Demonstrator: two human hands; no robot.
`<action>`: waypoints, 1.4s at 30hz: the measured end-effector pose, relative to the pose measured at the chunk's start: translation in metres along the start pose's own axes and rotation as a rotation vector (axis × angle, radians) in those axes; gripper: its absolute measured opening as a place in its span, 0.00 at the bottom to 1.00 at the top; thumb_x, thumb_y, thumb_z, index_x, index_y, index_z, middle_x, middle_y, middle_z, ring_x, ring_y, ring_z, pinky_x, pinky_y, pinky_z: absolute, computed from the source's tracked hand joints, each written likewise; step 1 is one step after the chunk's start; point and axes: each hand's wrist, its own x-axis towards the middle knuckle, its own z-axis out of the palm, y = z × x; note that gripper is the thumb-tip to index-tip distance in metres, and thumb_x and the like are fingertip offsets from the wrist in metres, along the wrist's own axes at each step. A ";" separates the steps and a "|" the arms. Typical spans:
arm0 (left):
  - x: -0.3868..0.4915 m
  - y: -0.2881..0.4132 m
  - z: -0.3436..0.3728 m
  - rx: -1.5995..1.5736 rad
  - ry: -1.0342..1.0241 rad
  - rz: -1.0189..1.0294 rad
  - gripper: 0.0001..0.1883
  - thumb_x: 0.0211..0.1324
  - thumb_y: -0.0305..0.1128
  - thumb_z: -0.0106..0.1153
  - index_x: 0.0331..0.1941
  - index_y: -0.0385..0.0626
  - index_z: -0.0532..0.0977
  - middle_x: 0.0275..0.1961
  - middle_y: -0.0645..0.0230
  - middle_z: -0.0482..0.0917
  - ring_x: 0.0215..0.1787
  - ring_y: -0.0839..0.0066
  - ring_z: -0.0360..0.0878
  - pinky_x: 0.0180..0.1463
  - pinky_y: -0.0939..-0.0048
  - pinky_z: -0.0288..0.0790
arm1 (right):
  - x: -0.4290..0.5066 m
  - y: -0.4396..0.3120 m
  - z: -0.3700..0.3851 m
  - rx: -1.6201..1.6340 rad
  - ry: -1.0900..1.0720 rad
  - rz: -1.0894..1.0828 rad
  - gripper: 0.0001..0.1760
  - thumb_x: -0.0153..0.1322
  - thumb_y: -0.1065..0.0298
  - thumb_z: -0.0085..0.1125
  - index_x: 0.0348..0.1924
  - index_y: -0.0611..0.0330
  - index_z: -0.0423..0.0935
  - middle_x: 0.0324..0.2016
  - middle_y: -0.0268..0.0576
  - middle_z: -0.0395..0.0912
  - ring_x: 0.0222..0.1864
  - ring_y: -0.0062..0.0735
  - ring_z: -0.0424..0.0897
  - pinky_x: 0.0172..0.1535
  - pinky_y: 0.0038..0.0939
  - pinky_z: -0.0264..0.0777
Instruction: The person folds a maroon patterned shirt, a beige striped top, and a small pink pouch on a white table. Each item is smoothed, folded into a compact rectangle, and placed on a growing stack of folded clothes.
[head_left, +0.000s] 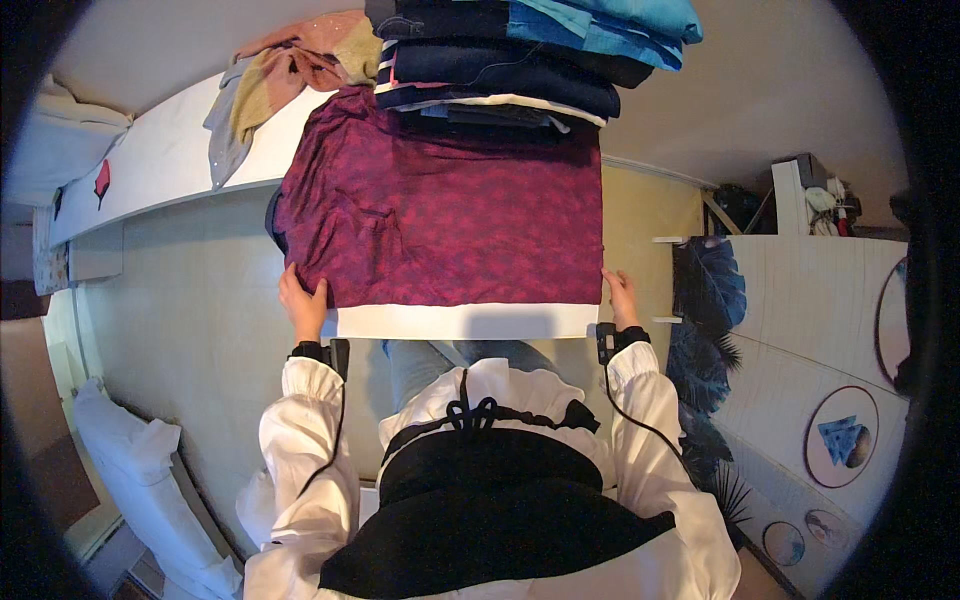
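Observation:
A dark red patterned garment lies spread over a white tabletop in front of me. Its left side is bunched and creased, while the right side is fairly flat with a straight edge. My left hand is at the garment's lower left corner, thumb and fingers apart, touching the cloth. At the lower right edge is my right hand, its fingertips beside or against the fabric; contact is hard to tell. A dark piece of cloth peeks out under the garment's left edge.
A tall stack of folded dark clothes stands at the table's far side, overlapping the garment's top. Blue folded cloth tops it. Left of the stack, a multicoloured scarf-like cloth hangs over a white ledge. A decorated white cabinet stands right.

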 end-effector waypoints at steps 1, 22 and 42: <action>0.001 0.004 -0.007 0.019 -0.048 -0.073 0.35 0.46 0.37 0.67 0.59 0.42 0.65 0.55 0.50 0.69 0.54 0.50 0.69 0.58 0.55 0.65 | -0.005 -0.006 0.001 0.107 -0.108 0.058 0.30 0.65 0.49 0.64 0.50 0.65 0.71 0.35 0.36 0.75 0.37 0.21 0.74 0.41 0.24 0.66; 0.021 -0.012 -0.060 -0.240 -0.330 -0.111 0.09 0.66 0.34 0.49 0.36 0.39 0.68 0.29 0.48 0.76 0.33 0.49 0.76 0.36 0.59 0.69 | 0.009 0.024 -0.038 0.227 -0.063 -0.249 0.12 0.72 0.65 0.56 0.25 0.59 0.72 0.25 0.29 0.72 0.28 0.16 0.68 0.34 0.21 0.63; -0.017 -0.042 -0.056 0.219 -0.653 -0.302 0.14 0.55 0.36 0.58 0.41 0.39 0.75 0.40 0.47 0.80 0.44 0.48 0.78 0.47 0.53 0.72 | -0.011 -0.010 -0.048 -0.781 -0.489 0.085 0.14 0.62 0.62 0.62 0.31 0.66 0.80 0.21 0.49 0.80 0.21 0.40 0.80 0.26 0.38 0.75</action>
